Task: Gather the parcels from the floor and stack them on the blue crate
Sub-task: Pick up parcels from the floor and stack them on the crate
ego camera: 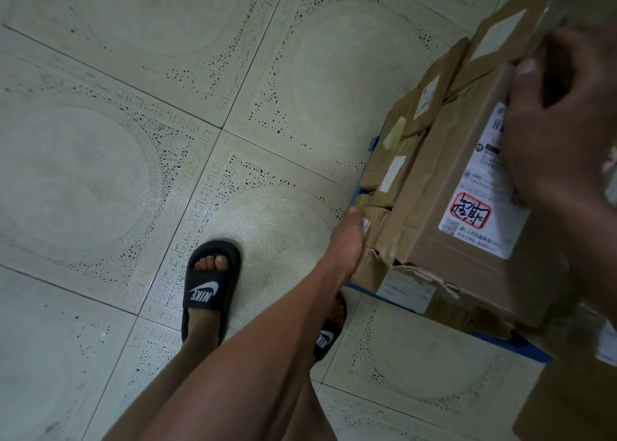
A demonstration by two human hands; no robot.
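Several brown cardboard parcels are stacked on the blue crate (358, 191) at the right, and only slivers of the crate's rim show. My right hand (564, 133) grips the big top parcel (467, 186), which has a white label with a red stamp. Its thumb lies on the top face and its fingers curl over the far edge. My left hand (347, 240) rests against the end of a lower, smaller parcel (374, 240). That hand's thumb lies straight along the corner and its fingers are hidden.
Pale patterned floor tiles (133, 140) fill the left and middle. My feet in black slides (208, 287) stand just left of the crate. Another cardboard box (567, 404) sits at the bottom right corner.
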